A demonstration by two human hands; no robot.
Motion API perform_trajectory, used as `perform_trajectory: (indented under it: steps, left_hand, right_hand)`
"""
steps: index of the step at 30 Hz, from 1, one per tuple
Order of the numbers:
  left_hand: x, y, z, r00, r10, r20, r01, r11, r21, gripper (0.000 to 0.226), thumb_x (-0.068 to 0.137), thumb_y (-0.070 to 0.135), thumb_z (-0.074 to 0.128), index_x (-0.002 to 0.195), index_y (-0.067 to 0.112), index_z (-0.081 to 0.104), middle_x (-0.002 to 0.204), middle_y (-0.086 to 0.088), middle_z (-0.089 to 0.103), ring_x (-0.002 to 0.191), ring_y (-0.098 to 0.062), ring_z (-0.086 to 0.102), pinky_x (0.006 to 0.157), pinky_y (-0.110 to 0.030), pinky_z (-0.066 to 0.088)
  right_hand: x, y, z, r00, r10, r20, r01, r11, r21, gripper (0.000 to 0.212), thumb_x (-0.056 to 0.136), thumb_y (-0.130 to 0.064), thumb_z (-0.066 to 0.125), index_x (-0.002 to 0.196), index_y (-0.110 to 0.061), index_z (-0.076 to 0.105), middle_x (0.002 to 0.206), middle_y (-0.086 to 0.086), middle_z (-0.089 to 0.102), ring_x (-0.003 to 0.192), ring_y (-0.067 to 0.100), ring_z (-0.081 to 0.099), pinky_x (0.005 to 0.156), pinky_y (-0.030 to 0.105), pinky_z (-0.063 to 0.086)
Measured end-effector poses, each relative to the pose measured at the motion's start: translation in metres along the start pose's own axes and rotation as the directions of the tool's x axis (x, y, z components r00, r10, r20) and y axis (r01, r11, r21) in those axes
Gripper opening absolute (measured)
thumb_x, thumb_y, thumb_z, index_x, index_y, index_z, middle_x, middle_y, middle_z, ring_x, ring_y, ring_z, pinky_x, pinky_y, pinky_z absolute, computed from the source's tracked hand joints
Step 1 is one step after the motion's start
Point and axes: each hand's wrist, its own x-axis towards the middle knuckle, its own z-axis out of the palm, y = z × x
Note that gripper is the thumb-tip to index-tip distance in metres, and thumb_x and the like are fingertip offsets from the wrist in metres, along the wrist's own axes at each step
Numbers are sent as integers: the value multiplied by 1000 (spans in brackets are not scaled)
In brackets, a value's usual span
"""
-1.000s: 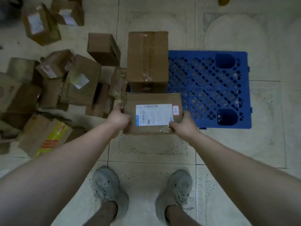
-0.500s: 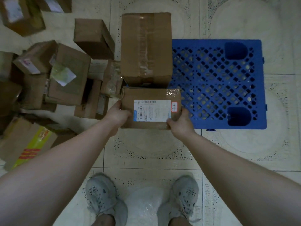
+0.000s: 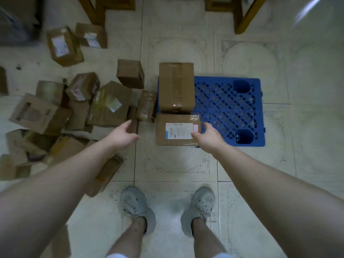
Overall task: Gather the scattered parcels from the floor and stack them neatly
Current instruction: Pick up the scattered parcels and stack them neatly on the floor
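A flat cardboard parcel [image 3: 176,118] lies on the near left corner of a blue plastic pallet [image 3: 229,108]. Its far edge sits against a taller taped carton [image 3: 176,86] on the pallet's left side. On the parcel's top are 1 white shipping label [image 3: 179,130] with a blue strip at its left end and 1 small red-edged sticker [image 3: 195,128]; the print is too small to read. The left hand [image 3: 122,135] hovers apart from the parcel, its grip spread and holding nothing. The right hand [image 3: 209,137] is at the parcel's near right corner, its grip spread too; whether the thumb touches cardboard I cannot tell. More brown parcels [image 3: 78,112] lie scattered on the tiled floor [image 3: 175,164] to the left.
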Motion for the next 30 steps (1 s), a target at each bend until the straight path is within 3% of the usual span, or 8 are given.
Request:
perform_trajectory:
  steps: [3,7,9,11,14,17,22,30]
  left_hand:
    - [-68,14,-51,998,57,-23,-56,997,59,72,88,28,63,149,29,24,152,-6,31,137,-25,33,106,-41,33]
    - [-146,27,-120,982,129,-140,-113,987,116,71,88,35,62,148,30,26,152,-5,32,134,-26,37,104,-41,38]
    - [-184,25,-149,971,147,-188,-132,987,86,70,87,35,62,148,29,27,149,-4,36,124,-25,47,94,-37,46]
    - [-221,15,-172,956,151,-250,-148,988,32,70,87,33,63,148,28,27,149,-5,36,124,-25,47,89,-32,45]
    - [-272,-6,-197,943,128,-306,-149,988,-48,71,87,30,64,148,28,26,149,-7,36,129,-26,42,87,-31,40]
    - [-309,-27,-222,932,102,-347,-144,985,-98,72,88,29,63,149,28,24,151,-8,33,134,-28,37,103,-41,37]
    - [-342,-71,-272,893,20,-450,-74,992,-103,72,88,33,64,148,29,25,155,-5,25,140,-27,27,108,-43,28]
    - [-313,-160,-354,904,-61,-424,-36,975,-218,71,89,29,63,148,28,24,155,-7,25,138,-29,30,107,-45,30]
  right_hand:
    - [-66,-41,-29,999,-51,14,52,998,-30,68,93,-41,53,150,-19,25,153,5,33,131,25,41,90,33,38]
    - [-138,-97,-58,983,-178,49,182,977,-107,65,92,-45,53,148,-20,31,144,6,44,106,18,51,82,33,42]
    - [-169,-124,-66,968,-237,81,247,954,-168,68,92,-47,53,149,-19,29,144,6,44,108,21,55,82,32,45]
    - [-196,-149,-72,950,-296,100,311,926,-212,68,92,-47,53,149,-19,28,146,5,43,106,19,56,76,30,45]
    - [-233,-182,-76,912,-388,133,410,877,-251,70,92,-47,55,150,-20,27,150,5,37,125,24,46,90,33,44]
    - [-268,-208,-78,874,-454,175,486,834,-261,70,91,-44,57,150,-21,27,150,7,38,130,25,44,101,36,42]
    - [-302,-251,-64,826,-516,227,561,786,-257,68,91,-41,59,149,-21,29,146,10,42,123,25,50,97,38,47]
    - [-311,-339,42,834,-475,281,545,787,-289,67,92,-37,60,149,-18,30,146,10,42,125,27,49,100,43,47]
